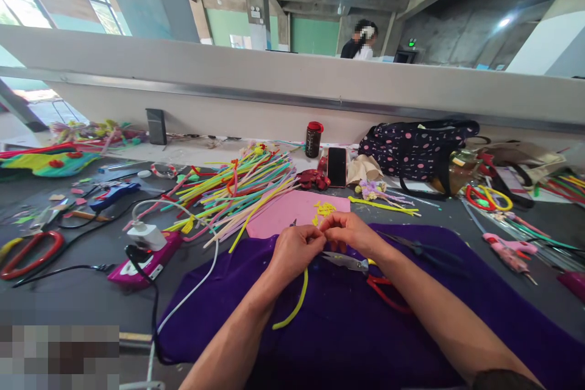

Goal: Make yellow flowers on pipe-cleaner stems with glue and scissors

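Observation:
Fingertips pinched, my left hand [297,247] holds a yellow-green pipe cleaner [299,304], whose loose end curves down over a purple cloth [219,280]. My right hand [350,233] meets it, its fingers also closed in a pinch; the bit between the two hands is too small to make out. Just beyond the fingers, short yellow pieces [325,208] lie on a pink sheet [269,216]. Scissors [350,262] with red handles rest on the cloth below my right hand. Dark-handled pliers [427,251] lie to the right of my right wrist.
A pile of coloured pipe cleaners [247,180] spreads behind the pink sheet. At left are a magenta power strip [159,256] with cables and more scissors [34,256]. A phone [337,166], red-lidded bottle [313,139] and patterned bag [411,149] stand behind; a pink glue gun [509,250] lies right.

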The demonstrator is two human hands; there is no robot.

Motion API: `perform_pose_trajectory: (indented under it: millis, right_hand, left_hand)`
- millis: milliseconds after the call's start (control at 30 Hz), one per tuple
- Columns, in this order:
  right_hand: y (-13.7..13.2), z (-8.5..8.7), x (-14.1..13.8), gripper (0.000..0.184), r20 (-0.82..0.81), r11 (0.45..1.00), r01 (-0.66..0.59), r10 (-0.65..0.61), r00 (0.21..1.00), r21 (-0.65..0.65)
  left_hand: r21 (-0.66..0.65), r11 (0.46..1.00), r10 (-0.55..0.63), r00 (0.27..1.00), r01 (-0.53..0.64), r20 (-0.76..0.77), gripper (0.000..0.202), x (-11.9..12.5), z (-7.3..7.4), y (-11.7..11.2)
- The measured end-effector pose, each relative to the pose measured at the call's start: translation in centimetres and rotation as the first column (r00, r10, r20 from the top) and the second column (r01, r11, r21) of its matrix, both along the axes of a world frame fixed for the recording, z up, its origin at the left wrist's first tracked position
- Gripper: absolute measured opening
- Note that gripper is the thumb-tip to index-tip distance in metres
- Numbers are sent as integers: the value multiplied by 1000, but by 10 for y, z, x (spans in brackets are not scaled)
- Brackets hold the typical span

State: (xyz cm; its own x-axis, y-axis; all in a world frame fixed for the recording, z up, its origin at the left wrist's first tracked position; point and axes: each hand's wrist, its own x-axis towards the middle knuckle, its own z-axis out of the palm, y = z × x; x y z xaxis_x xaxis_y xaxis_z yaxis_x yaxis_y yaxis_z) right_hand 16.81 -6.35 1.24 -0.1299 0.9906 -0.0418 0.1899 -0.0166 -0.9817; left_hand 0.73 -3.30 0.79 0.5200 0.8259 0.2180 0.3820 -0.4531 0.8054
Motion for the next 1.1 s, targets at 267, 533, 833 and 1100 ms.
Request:
perform_pose_trajectory:
  millis: [267, 533, 833, 1100]
  right_hand:
    - [-3, 3, -2, 23, 58, 995, 43, -48, 997, 88]
    - [1, 7, 4, 27, -208, 960, 180, -135, 969, 216]
    - [-4, 8, 1, 32, -175, 940, 123, -69, 982, 319]
    - [-3, 5, 1, 26, -117, 915, 113, -73, 990, 386]
  left_hand:
    - [-47, 999, 23, 999, -22, 28, 21, 0, -5, 5]
    - [-454, 874, 24, 917, 175, 398, 28, -3, 5, 7]
    - [-449, 872, 44, 881, 196, 472, 30, -4, 7, 5]
    - [-451, 863, 6, 888, 228, 459, 28, -4, 6, 6]
